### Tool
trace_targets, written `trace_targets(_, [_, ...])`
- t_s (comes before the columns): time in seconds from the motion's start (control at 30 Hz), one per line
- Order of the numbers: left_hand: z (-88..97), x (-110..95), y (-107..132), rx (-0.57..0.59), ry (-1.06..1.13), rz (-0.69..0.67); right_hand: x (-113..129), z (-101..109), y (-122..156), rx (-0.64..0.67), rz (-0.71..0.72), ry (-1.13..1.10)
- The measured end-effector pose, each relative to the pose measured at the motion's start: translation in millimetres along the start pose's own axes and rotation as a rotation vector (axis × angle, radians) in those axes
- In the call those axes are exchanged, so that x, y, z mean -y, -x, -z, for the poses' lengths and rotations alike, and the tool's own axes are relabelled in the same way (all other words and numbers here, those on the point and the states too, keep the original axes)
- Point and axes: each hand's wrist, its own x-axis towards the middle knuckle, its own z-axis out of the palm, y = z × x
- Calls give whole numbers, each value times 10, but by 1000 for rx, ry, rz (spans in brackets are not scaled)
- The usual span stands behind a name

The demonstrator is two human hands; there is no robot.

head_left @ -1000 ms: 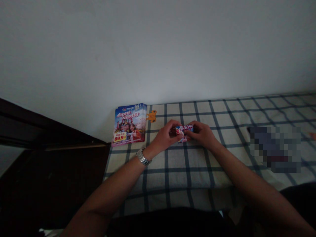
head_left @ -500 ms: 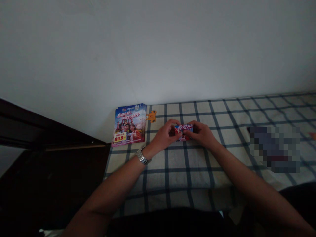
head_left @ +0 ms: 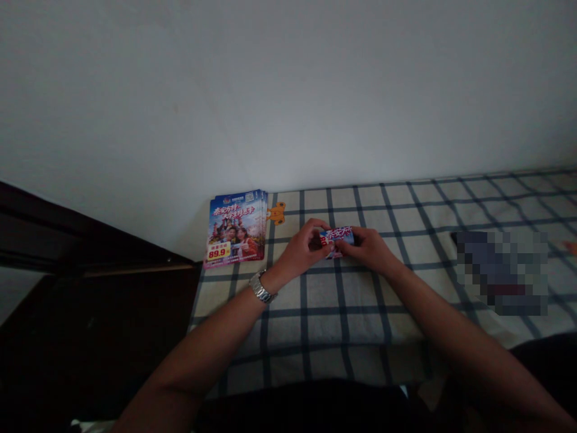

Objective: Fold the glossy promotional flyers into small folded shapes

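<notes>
A folded, colourful printed flyer (head_left: 339, 236) is held between both hands above the checked cloth. My left hand (head_left: 309, 245), with a metal watch (head_left: 262, 287) at the wrist, grips its left end with thumb and fingers. Its right end is pinched by my right hand (head_left: 370, 248), the thumb pressing on the front. Part of the flyer hides behind the fingers. To the left lies a stack of flyers (head_left: 237, 228) with similar lettering, and beside it a small orange bear-shaped piece (head_left: 276, 213).
A white and dark-blue checked cloth (head_left: 324, 313) covers the surface up to the pale wall (head_left: 288, 96). At the right lies a dark, pixelated flat object (head_left: 500, 270). Dark furniture (head_left: 67, 240) stands on the left, past the cloth's edge.
The right hand's fingers have shifted slightly right along the folded flyer, and its tilt has changed a little. Both hands keep their hold. The stack has not moved.
</notes>
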Motion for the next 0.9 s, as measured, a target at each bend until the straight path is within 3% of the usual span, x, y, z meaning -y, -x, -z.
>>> trace_targets(0.27, [46, -45, -26, -65, -89, -71, 24, 18, 5, -2, 16, 51])
trace_targets(0.67, [62, -83, -40, -91, -129, -52, 3, 25, -4, 1, 12, 67])
trace_targets(0.8, [70, -45, -49, -154, -98, -60, 35, 26, -14, -13, 15, -1])
trace_targets(0.9, [73, -27, -56, -203, -72, -54, 28, 15, -27, -41, 14, -195])
